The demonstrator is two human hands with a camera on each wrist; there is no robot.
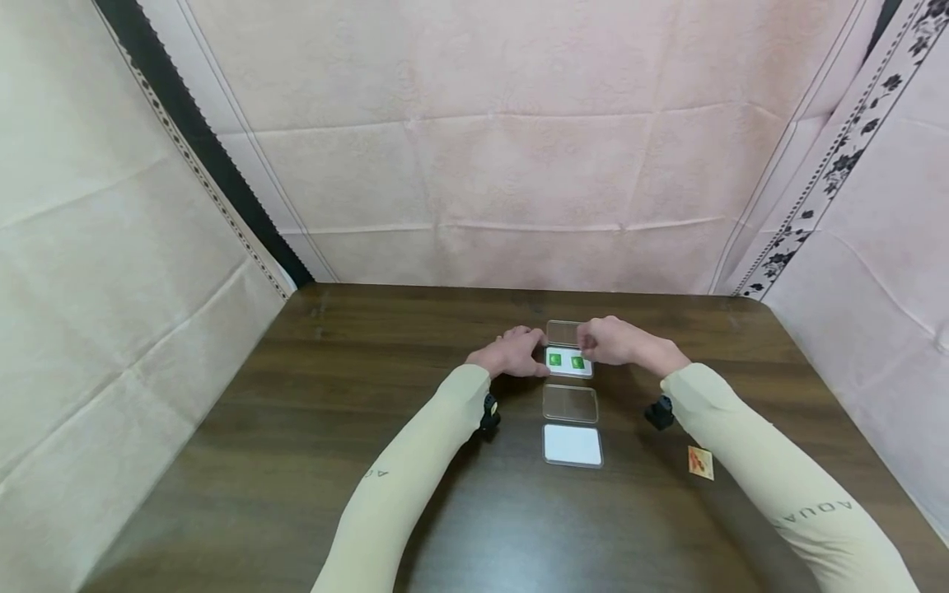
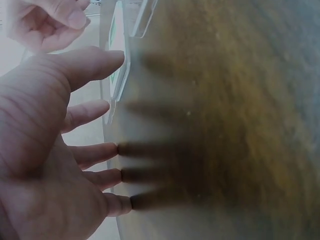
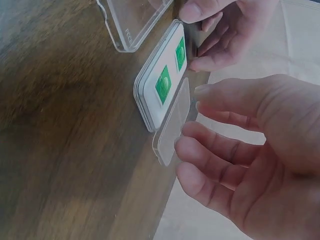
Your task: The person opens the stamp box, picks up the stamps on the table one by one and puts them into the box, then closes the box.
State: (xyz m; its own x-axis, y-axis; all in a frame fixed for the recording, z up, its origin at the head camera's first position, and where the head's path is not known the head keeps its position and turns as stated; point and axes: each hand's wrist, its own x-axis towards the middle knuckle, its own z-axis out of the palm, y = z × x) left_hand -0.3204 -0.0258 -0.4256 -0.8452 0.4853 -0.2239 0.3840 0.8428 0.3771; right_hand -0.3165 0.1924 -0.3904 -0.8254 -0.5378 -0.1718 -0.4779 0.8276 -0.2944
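A shallow clear case with a white pad [image 1: 569, 374] lies on the table between my hands, bearing two small green squares [image 3: 163, 85]. At its left edge is my left hand [image 1: 511, 352], thumb and fingers spread and fairly straight, thumb tip right at the case. My right hand [image 1: 623, 339] hovers over the case's right end, fingers loosely bent. In the right wrist view, nothing shows between its thumb and fingertips. Just beyond the case lies a clear lid [image 1: 561, 333], which the right fingers partly overlap in the head view.
Nearer to me lie another clear lid [image 1: 570, 403] and a second white-padded case [image 1: 572, 445]. A small reddish-yellow picture card [image 1: 700, 463] is beside my right forearm. Pale cloth walls [image 1: 482, 181] stand at the back and sides of the brown wooden table [image 1: 296, 461].
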